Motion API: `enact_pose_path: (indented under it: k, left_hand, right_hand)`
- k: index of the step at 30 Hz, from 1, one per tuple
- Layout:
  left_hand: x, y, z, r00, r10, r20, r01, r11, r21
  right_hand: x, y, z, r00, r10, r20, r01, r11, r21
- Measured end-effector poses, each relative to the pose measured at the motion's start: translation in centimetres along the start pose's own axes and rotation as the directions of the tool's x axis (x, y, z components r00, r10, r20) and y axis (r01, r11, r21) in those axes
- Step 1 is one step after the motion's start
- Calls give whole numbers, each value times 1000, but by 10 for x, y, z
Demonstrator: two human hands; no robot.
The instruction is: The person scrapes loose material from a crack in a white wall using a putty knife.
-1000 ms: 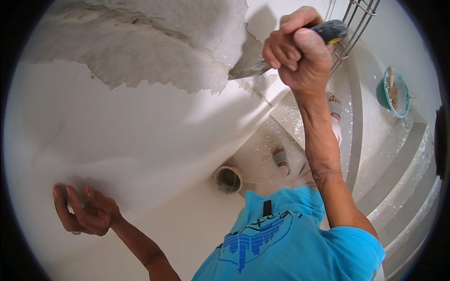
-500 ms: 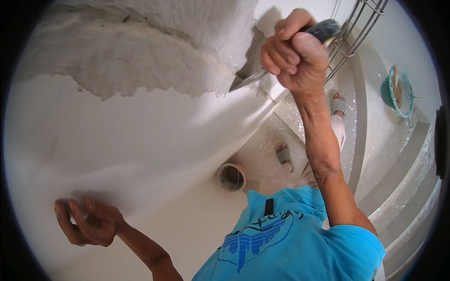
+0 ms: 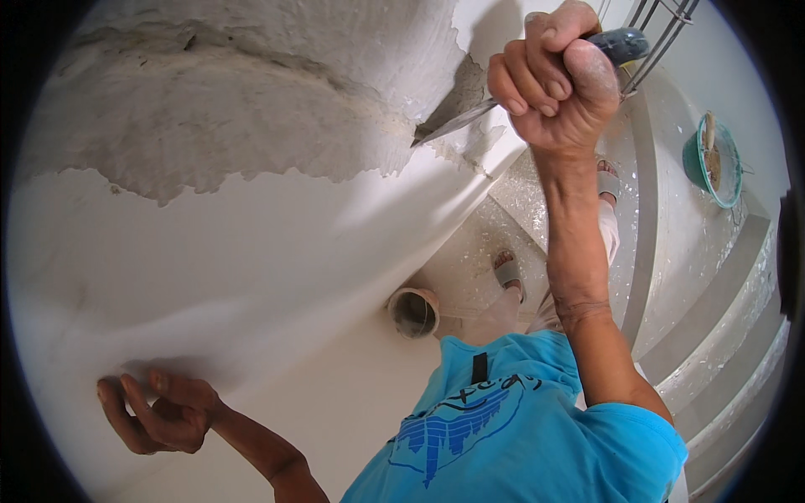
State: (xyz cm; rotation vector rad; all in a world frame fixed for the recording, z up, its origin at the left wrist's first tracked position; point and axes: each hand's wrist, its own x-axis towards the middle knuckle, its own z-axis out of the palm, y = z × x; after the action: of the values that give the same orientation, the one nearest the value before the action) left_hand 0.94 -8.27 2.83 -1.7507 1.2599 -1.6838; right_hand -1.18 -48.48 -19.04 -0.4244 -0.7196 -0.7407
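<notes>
My right hand, fingers wrapped round a dark handle, grips a putty knife. Its thin metal blade points left, and the tip meets the lower edge of a rough grey plaster area, beside a small dark recess. Below that ragged edge runs the smooth white wall. At the lower left, my left hand is at the white wall with its fingers bent and apart. Nothing shows in it; the palm side is partly hidden.
A bucket stands on the floor by the wall. Tied metal rods rise at the upper right. On the right, a green basin holds a handled tool, above curved steps. Pale specks litter the floor around my sandalled feet.
My right hand has moved right and slightly up with the putty knife, and more of the blade shows. The wall's ragged edge sits slightly differently in view. My left hand has barely moved.
</notes>
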Motion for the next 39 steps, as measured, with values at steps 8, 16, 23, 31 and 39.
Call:
enact_pose_path:
  k: [8,16,23,31,39]
  left_hand:
    - [0,1,5,1000,4,-28,-4,1000,-10]
    - [3,-1,2,999,28,-24,-28,1000,8]
    - [2,-1,4,999,27,-24,-27,1000,10]
    - [1,0,4,999,-8,-33,9,1000,25]
    - [1,-2,8,998,23,-56,-23,1000,-7]
  right_hand:
    - [20,27,-15,945,-236,224,78,832,549]
    - [-3,-13,-12,997,-3,-75,5,999,36]
    - [-34,34,8,989,132,-73,-139,985,-104]
    - [-20,10,15,997,66,-27,-70,985,-160]
    - [-12,-8,13,998,60,34,-54,986,-158]
